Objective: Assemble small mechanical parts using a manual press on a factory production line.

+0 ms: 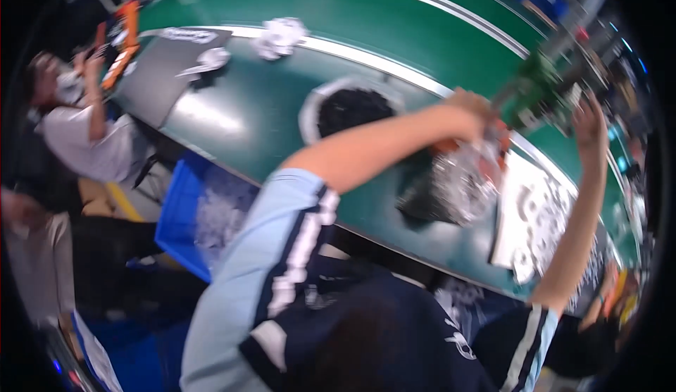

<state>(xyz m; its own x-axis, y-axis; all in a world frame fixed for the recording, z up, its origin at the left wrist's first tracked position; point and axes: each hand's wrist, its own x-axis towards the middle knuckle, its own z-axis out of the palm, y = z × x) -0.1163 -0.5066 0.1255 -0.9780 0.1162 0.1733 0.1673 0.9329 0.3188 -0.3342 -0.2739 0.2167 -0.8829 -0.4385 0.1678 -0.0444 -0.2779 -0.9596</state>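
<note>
Stretched forward past the clear plastic bag, my left hand [470,110] is bent at the wrist, and its fingers are hidden and smeared by motion. Beside it is a blurred green and metal piece of equipment [539,85]. My right hand [589,121] is raised against the right side of that equipment, and its grip is blurred too. Below my left hand lies the crumpled clear plastic bag [468,191] with something orange-red and dark in or behind it. Left of my forearm stands a round white-rimmed container [308,119] filled with small black pieces [355,110].
A white sheet or tray [508,226] with many grey ring-like parts lies by my right forearm. White crumpled bags [280,38] rest on the green bench [253,124]. A blue bin [179,212] of clear pieces stands below its edge. Another person [91,135] sits at left.
</note>
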